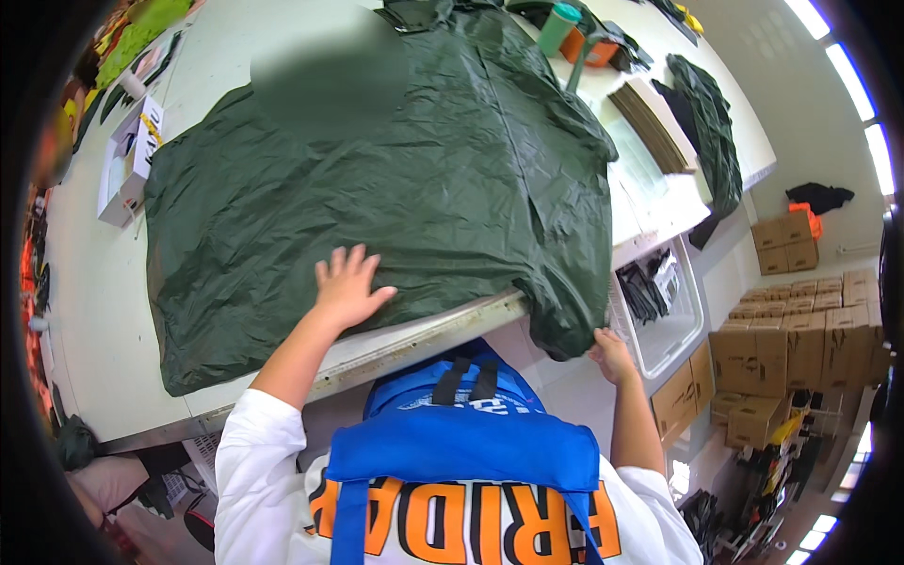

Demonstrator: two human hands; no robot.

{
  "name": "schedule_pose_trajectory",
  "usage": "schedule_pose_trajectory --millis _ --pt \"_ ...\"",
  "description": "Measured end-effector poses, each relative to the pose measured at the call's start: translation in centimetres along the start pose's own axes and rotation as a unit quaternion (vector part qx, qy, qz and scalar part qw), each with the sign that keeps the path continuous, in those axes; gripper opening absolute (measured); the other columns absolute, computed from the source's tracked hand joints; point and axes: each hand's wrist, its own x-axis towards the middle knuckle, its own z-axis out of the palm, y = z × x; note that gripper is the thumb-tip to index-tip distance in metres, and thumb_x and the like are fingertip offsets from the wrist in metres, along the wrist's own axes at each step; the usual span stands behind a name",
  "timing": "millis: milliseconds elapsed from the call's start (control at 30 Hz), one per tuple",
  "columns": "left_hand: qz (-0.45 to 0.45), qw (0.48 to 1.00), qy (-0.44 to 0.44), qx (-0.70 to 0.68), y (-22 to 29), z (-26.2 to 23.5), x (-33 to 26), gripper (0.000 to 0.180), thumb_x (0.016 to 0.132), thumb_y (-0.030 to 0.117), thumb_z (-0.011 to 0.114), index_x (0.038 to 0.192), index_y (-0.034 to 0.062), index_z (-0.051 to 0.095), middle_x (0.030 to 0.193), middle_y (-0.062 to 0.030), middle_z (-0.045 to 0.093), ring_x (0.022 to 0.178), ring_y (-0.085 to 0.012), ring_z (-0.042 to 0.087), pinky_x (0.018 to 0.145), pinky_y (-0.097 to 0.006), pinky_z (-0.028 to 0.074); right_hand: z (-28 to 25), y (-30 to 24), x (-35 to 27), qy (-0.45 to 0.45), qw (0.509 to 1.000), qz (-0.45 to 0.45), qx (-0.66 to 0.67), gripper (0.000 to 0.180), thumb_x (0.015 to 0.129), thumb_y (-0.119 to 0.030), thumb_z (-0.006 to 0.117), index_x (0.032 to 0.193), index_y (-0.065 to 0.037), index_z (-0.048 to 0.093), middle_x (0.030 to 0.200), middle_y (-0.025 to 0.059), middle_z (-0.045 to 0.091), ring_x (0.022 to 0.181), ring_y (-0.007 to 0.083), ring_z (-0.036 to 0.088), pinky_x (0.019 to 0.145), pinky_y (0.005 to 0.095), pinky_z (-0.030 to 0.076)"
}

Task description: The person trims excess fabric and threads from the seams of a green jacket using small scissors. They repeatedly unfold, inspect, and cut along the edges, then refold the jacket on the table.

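A large dark green raincoat point(395, 198) of thin, creased fabric lies spread over the white table point(80, 311). Its lower right corner hangs past the table's front edge. My left hand point(348, 290) rests flat on the lower part of the coat, fingers spread. Off the table, my right hand point(614, 356) pinches the coat's right edge near that hanging corner. Part of the coat at the top is blurred out.
On the left stands a white open box point(129, 160) with small items. A green bottle point(559, 28), a cardboard stack point(652, 127) and another dark green garment point(706, 132) lie at the far right. Below them is a white crate point(673, 325) with dark packets; cartons point(749, 363) stand beyond.
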Motion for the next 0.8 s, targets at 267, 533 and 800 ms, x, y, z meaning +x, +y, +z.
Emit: schedule_pose_trajectory --millis 267,533,800 --pt "0.338 0.939 0.046 -0.044 18.5 7.1 5.7 0.074 0.08 0.032 0.068 0.14 0.0047 0.033 0.145 -0.0142 0.035 0.136 -0.029 0.031 0.111 -0.043 0.027 2.6 -3.6 -2.1 0.032 0.989 -0.014 0.141 0.03 0.097 -0.039 0.049 0.096 -0.01 0.055 0.078 -0.0023 0.057 0.06 0.0118 0.051 0.053 0.0258 0.041" --pt "0.303 0.945 0.078 -0.094 19.3 7.5 7.7 0.056 0.07 0.017 0.071 0.124 0.0106 0.055 0.116 -0.0052 0.053 0.108 -0.0245 0.05 0.091 -0.038 0.039 0.7 1.2 -7.0 -0.064 0.975 0.197 0.078 0.033 0.093 -0.042 0.054 0.083 -0.011 0.054 0.06 -0.0024 0.047 0.047 0.009 0.035 0.044 0.0233 0.026" --pt "0.261 0.955 0.082 -0.117 19.1 7.8 7.7 0.058 0.068 0.019 0.073 0.123 0.0168 0.057 0.106 -0.0042 0.053 0.103 -0.0234 0.051 0.086 -0.038 0.038 1.9 -12.3 -4.6 0.163 0.943 0.082 0.278 0.023 0.093 -0.023 0.048 0.095 -0.003 0.059 0.069 0.0051 0.06 0.046 0.0126 0.049 0.046 0.0274 0.046"
